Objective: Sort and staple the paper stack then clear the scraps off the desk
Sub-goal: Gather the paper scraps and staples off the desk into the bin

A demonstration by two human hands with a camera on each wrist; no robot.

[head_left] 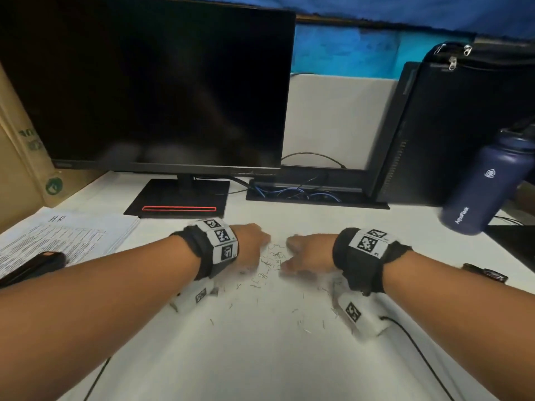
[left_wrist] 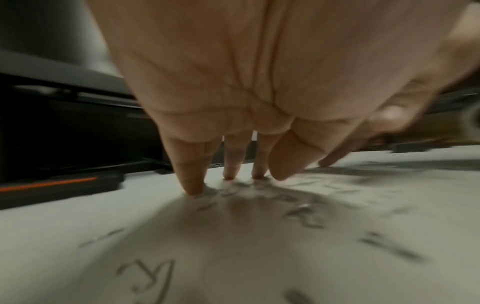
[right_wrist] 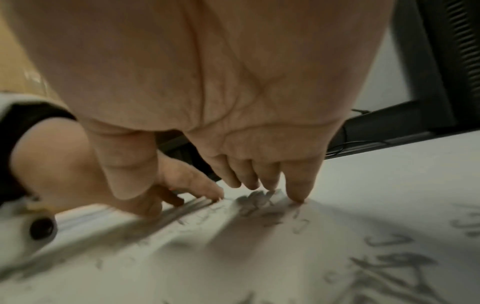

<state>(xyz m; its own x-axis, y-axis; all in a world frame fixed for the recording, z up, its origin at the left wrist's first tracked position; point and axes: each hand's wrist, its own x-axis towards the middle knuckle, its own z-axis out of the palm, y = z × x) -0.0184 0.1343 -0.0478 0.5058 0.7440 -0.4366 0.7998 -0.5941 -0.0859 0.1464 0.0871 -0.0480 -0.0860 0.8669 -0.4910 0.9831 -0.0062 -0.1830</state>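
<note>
— Behind the hands, what crowds the desk [head_left: 260,371]?

— A dark monitor [head_left: 144,82] on its stand, a black computer tower [head_left: 451,134] to the right with a navy water bottle [head_left: 480,183] leaning by it, and a cable tray between them. At far left lies the paper stack [head_left: 66,238], with a black stapler [head_left: 31,267] at its near edge.

— And the scraps?

— Bent staples [head_left: 270,260], a small heap between the two hands, with more strewn on the desk nearer the person.

— The left hand [head_left: 249,244]?

— Fingers [left_wrist: 192,174] straight, slightly spread, tips down on the desk at the left edge of the heap. It holds nothing.

— The right hand [head_left: 307,253]?

— Likewise flat-fingered; its fingertips [right_wrist: 298,189] touch the desk right beside a clump of staples, thumb apart, nothing gripped. Both wrist views are blurred
</note>
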